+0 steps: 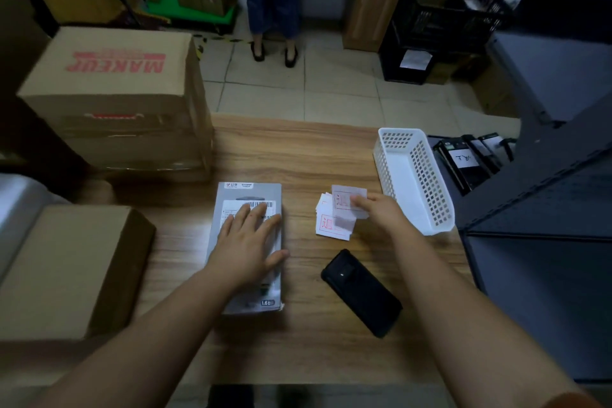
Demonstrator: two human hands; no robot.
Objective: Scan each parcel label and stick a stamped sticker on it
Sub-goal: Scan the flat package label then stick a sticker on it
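Fingers [255, 219] of left hand [246, 242] flat on parcel [248, 295]; right hand [381, 212] pinching stamped sticker [344, 200] beside white basket [427, 175].

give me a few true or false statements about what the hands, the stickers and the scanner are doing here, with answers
1. The left hand lies flat on the grey parcel. True.
2. The right hand holds the black scanner. False: the scanner lies on the table, untouched, and the right hand pinches a stamped sticker.
3. The white basket stands to the right of the sticker pile. True.
4. The sticker pile sits inside the basket. False: it lies on the table beside the basket.
5. The parcel's barcode label is partly covered by the left hand's fingers. True.
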